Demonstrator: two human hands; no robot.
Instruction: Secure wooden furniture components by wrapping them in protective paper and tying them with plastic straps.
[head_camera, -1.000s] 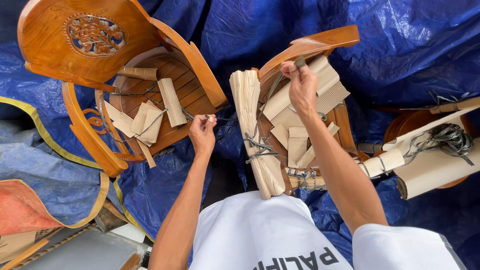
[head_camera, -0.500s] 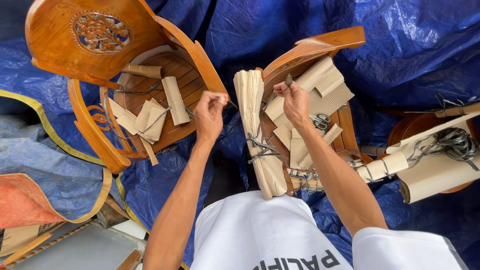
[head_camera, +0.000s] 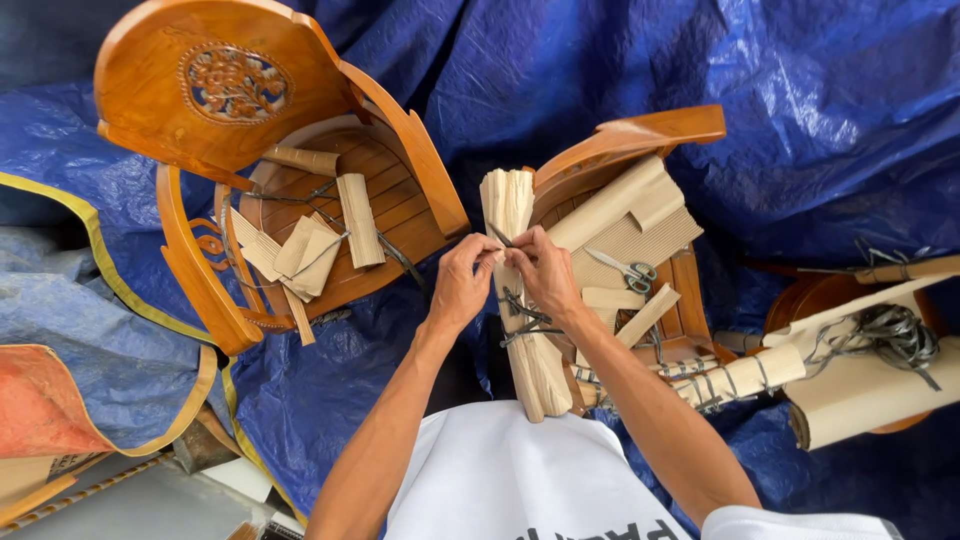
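Free passage is left over the blue tarp (head_camera: 800, 120) above and right of the chairs. The gap between the left chair (head_camera: 250, 150) and the cardboard-wrapped chair arm (head_camera: 520, 300) is filled by both hands (head_camera: 505, 275). The right seat is blocked by cardboard sheets (head_camera: 620, 230), scissors (head_camera: 625, 270) and string; rolled cardboard (head_camera: 870, 390) bars the far right.

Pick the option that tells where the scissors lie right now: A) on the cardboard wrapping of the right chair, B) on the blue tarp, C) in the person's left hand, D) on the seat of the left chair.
A: the scissors rest on the corrugated cardboard over the right chair, just right of the right hand, which does not touch them.
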